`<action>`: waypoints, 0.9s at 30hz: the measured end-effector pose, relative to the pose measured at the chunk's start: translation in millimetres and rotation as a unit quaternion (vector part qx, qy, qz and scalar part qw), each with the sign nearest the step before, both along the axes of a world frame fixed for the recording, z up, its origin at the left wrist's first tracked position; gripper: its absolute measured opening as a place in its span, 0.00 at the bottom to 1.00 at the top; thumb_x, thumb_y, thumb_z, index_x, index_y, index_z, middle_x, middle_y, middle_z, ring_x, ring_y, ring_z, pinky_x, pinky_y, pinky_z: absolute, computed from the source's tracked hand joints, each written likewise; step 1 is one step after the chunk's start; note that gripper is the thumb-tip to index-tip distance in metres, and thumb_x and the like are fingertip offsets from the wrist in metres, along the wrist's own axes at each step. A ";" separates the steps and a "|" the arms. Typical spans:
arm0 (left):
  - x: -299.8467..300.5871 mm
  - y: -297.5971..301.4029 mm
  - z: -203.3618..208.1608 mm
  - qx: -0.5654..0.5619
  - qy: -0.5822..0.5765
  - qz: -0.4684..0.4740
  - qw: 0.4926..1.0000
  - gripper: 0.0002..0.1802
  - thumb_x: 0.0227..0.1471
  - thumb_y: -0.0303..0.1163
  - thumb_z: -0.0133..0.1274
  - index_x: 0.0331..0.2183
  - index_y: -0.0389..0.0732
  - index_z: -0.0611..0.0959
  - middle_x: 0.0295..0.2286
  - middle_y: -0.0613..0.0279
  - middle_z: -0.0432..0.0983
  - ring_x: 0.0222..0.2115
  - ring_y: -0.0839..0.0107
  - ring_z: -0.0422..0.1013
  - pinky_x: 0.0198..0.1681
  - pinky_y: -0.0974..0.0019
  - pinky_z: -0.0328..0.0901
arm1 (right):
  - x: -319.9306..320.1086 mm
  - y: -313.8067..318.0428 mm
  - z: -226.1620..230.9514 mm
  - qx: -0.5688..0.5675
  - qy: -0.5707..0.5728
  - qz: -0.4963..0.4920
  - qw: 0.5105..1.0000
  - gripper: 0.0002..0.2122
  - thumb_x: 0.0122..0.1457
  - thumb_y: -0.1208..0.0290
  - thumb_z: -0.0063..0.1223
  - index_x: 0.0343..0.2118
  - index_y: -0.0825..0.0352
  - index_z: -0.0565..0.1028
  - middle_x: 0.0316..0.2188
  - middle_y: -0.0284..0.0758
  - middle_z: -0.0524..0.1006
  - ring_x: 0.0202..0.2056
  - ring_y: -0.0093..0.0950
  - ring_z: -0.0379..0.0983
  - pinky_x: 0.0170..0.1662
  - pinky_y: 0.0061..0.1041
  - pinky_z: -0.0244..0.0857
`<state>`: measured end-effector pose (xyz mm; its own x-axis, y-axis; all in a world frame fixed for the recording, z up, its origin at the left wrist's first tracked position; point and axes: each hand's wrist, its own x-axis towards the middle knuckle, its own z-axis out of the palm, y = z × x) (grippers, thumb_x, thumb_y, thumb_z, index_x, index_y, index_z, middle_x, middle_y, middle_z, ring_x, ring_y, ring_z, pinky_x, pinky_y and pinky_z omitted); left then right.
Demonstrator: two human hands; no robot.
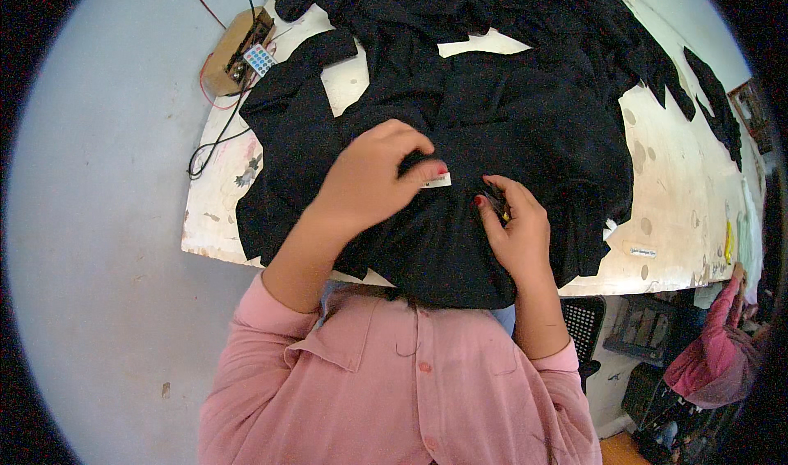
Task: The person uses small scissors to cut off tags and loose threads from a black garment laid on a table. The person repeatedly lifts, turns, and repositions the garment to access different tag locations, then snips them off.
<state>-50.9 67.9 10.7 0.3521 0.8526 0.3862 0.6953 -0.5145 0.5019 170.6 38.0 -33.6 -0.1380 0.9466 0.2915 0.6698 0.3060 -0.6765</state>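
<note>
A black garment [427, 243] lies spread before me, its near edge hanging over the table's front edge. A small white label [437, 180] shows on it near the middle. My left hand [369, 178] is curled over the cloth, its thumb resting by the label and its fingers bent close to the thumb. To the right of the label, my right hand [521, 223] is closed around small dark thread snips [496, 196] with a bit of yellow, mostly hidden by the fingers.
More black cloth [525, 5] is heaped across the far side of the pale, stained table [665, 169]. At the far left stand a brown box [226, 67] with wires and a small white remote [259, 59]. Another person in pink [714, 358] is at the right.
</note>
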 end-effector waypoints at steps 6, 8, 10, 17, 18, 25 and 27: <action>5.7 12.6 -19.8 0.052 0.110 -0.009 0.993 0.08 0.47 0.32 0.55 0.33 0.42 0.80 0.30 0.59 0.76 0.34 0.56 0.73 0.38 0.59 0.67 | 2.8 0.0 -3.2 0.003 -0.014 0.007 1.000 0.15 0.51 0.70 0.57 0.43 0.62 0.73 0.35 0.39 0.76 0.32 0.39 0.75 0.35 0.32 0.70; 3.7 16.3 -21.6 0.013 0.111 -0.019 0.994 0.07 0.48 0.31 0.52 0.32 0.42 0.79 0.29 0.59 0.76 0.33 0.57 0.73 0.37 0.58 0.68 | 0.6 -0.7 3.0 -0.020 -0.033 0.007 0.999 0.16 0.52 0.69 0.56 0.44 0.63 0.73 0.36 0.39 0.75 0.32 0.39 0.75 0.35 0.32 0.70; 4.3 17.4 -21.6 0.000 0.080 -0.014 0.997 0.05 0.50 0.30 0.50 0.32 0.42 0.79 0.28 0.59 0.76 0.32 0.57 0.73 0.36 0.58 0.68 | -3.3 -4.0 17.0 -0.057 -0.060 0.001 0.997 0.16 0.54 0.67 0.55 0.46 0.63 0.72 0.37 0.40 0.74 0.31 0.40 0.74 0.35 0.32 0.70; 11.6 16.4 -12.7 -0.010 0.033 -0.012 0.999 0.05 0.52 0.30 0.48 0.31 0.42 0.78 0.28 0.57 0.76 0.32 0.56 0.73 0.33 0.57 0.68 | -6.6 13.4 34.9 -0.014 -0.112 0.067 0.991 0.16 0.58 0.67 0.50 0.48 0.64 0.73 0.35 0.40 0.74 0.33 0.38 0.73 0.34 0.31 0.67; 12.2 16.1 -11.9 -0.009 0.038 -0.009 0.999 0.05 0.52 0.30 0.47 0.31 0.42 0.78 0.28 0.57 0.76 0.32 0.56 0.73 0.33 0.58 0.68 | -8.7 17.2 40.0 -0.017 -0.128 0.074 0.989 0.15 0.57 0.66 0.50 0.47 0.64 0.74 0.34 0.39 0.75 0.32 0.39 0.74 0.34 0.32 0.67; 17.5 15.3 -11.1 0.029 0.051 -0.003 0.998 0.05 0.51 0.30 0.46 0.28 0.43 0.76 0.26 0.59 0.75 0.30 0.57 0.74 0.31 0.57 0.68 | -21.1 30.2 43.5 0.000 -0.185 0.095 0.978 0.12 0.56 0.64 0.49 0.40 0.60 0.78 0.30 0.35 0.78 0.30 0.38 0.76 0.32 0.35 0.71; 18.6 15.4 -13.9 0.022 0.037 0.001 0.999 0.05 0.51 0.30 0.45 0.28 0.44 0.76 0.26 0.59 0.75 0.30 0.57 0.74 0.31 0.57 0.68 | -20.9 30.4 43.7 -0.013 -0.187 0.091 0.978 0.11 0.56 0.65 0.49 0.39 0.59 0.79 0.30 0.35 0.78 0.30 0.38 0.76 0.32 0.35 0.71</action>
